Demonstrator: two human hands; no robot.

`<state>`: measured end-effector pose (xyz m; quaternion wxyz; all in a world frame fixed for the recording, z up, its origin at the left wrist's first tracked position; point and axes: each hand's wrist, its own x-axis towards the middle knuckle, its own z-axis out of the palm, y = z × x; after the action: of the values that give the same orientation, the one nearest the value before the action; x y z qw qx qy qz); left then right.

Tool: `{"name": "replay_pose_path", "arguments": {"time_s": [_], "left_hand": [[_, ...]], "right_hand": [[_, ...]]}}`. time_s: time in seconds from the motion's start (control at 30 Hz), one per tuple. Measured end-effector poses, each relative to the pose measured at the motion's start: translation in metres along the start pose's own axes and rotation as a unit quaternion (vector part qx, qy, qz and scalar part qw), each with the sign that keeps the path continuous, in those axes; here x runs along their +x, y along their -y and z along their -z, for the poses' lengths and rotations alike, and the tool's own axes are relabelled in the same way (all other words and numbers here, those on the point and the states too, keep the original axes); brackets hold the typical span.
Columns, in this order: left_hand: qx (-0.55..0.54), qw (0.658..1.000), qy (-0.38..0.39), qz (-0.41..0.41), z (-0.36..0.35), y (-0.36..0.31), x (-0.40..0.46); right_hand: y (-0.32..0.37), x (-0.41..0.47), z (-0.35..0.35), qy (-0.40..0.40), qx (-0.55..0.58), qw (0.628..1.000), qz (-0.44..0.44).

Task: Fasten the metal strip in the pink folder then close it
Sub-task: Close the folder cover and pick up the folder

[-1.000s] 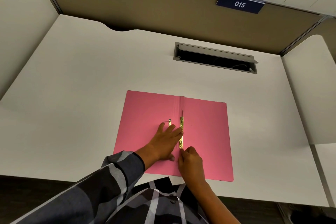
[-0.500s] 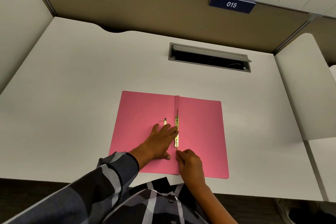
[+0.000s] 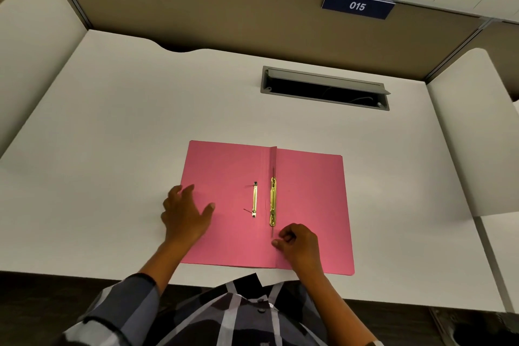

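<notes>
The pink folder (image 3: 309,199) lies open and flat on the white desk (image 3: 140,126). A brass metal strip (image 3: 272,201) lies along the spine fold, with thin prongs showing past both its ends. A second, slimmer brass piece (image 3: 254,199) rests on the left flap. My left hand (image 3: 185,213) lies at the folder's left edge, fingers spread, holding nothing. My right hand (image 3: 299,244) rests on the folder just below the strip, fingers curled, its fingertips by the lower prong.
A grey cable slot (image 3: 325,87) with its lid up is set into the desk behind the folder. Beige partition walls stand at the back and both sides. A blue sign reading 015 (image 3: 357,5) hangs above.
My left hand has slid left off the strip to the folder's left edge, uncovering the slim brass piece. My right hand stays below the strip.
</notes>
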<state>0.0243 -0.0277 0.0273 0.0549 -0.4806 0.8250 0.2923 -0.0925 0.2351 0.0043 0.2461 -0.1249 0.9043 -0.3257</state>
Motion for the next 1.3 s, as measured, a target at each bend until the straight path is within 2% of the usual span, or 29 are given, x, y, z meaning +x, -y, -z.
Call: {"name": "replay_pose_path", "arguments": {"time_s": [0.17,0.33,0.47,0.67,0.87,1.1,1.3], "left_hand": [[-0.047,0.995,0.021,0.09,0.006,0.021,-0.002],[-0.098,0.988,0.028,0.112,0.008,0.026,0.004],[-0.088,0.989,0.033,0.118,0.015,0.027,0.009],[-0.171,0.972,0.027,0.158,0.021,0.029,0.02],[-0.316,0.935,0.027,0.158,0.039,0.023,0.017],[-0.344,0.934,0.013,0.094,0.076,-0.001,-0.005],[-0.389,0.919,0.019,0.053,0.102,-0.03,-0.036]], "right_hand": [[-0.006,0.004,0.001,0.013,-0.005,1.0,0.009],[-0.008,0.004,0.001,0.015,-0.008,1.0,0.017],[-0.009,0.002,0.001,0.014,-0.006,1.0,0.027],[-0.009,0.001,0.003,0.019,-0.006,0.999,0.033],[-0.007,0.001,0.005,0.027,-0.006,0.999,0.034],[-0.008,0.001,0.006,0.028,-0.016,0.998,0.045],[-0.018,0.002,0.012,0.034,0.011,0.998,0.057]]}}
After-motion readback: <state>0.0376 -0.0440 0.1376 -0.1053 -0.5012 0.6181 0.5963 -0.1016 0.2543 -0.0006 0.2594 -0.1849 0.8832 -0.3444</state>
